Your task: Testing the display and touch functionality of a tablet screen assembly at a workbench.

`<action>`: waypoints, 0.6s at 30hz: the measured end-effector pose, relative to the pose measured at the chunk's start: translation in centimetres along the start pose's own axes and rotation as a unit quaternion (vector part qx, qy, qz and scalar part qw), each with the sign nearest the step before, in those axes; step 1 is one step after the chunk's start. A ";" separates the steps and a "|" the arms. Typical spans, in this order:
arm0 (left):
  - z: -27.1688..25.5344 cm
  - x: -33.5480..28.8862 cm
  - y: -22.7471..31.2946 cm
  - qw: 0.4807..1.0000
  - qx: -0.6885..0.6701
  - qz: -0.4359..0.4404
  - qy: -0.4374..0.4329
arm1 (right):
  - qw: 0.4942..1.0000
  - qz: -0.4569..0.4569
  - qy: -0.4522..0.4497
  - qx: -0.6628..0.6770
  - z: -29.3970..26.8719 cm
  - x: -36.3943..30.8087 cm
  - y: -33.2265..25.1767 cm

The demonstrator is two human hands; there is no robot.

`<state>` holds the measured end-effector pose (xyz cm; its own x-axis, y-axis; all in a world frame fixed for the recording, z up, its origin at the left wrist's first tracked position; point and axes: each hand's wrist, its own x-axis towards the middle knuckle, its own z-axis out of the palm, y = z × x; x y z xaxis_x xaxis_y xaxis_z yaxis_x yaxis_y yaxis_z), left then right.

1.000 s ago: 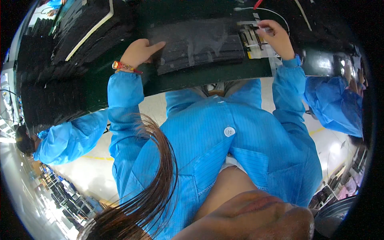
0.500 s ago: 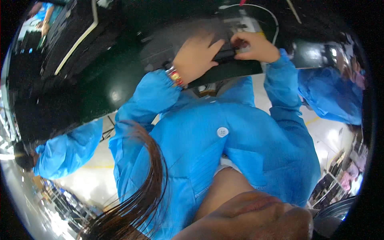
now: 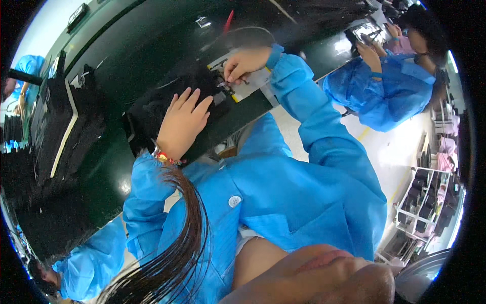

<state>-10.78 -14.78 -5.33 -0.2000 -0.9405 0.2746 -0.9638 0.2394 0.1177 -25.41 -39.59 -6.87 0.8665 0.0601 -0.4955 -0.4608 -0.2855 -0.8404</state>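
In the head view, the bare left hand [image 3: 182, 124] has its fingers spread, grasping nothing, with the tips on or just above a thin black flat sheet-like piece [image 3: 151, 109] that reaches out beneath and to the left of them. The bare right hand [image 3: 248, 65] has thumb and forefinger drawn close together at the piece's right end; I cannot tell whether they pinch anything. Right under those fingers lies a flat white plate with yellow edges [image 3: 247, 91], carrying small parts too blurred to identify. With the left fingers splayed rather than clamped, the black piece could slide or skew if the right fingers tug sideways. The right hand covers much of the plate, so a small part could be nudged out of line unseen. Beyond the right fingers, a thin pale looped cord [image 3: 263, 31] could snag on the cuff, and a slim red tool [image 3: 229, 21] could be knocked by a wide reach.
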 end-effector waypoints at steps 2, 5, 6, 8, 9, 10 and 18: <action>0.1 0.1 0.3 1.000 0.005 0.006 0.004 | 0.999 0.020 0.026 -0.028 -0.6 -0.1 -0.3; 0.5 0.0 0.9 1.000 -0.002 -0.001 -0.014 | 0.987 0.058 0.032 -0.149 -1.5 0.2 -0.3; 0.3 0.2 1.2 1.000 -0.001 -0.001 -0.012 | 0.986 0.058 0.033 -0.151 -1.5 0.4 -0.3; -0.1 0.9 2.0 0.997 -0.052 0.054 -0.001 | 0.987 0.063 0.022 -0.145 -1.4 0.7 -0.2; 0.2 1.4 2.4 0.995 -0.071 0.070 0.013 | 0.986 0.078 0.019 -0.144 -1.5 1.2 -0.1; 0.7 1.8 2.7 0.995 -0.072 0.066 0.011 | 0.987 0.077 0.014 -0.143 -1.5 1.3 -0.1; 4.3 1.8 1.0 0.997 -0.049 0.063 -0.013 | 0.985 0.058 0.068 -0.150 -1.0 0.6 -2.7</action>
<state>-12.92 -17.31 -8.82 -0.3243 -0.9071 0.2682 -0.9089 0.3774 0.1774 -23.48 -39.69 -4.65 0.8383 -0.1132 -0.5334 -0.4989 -0.5540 -0.6665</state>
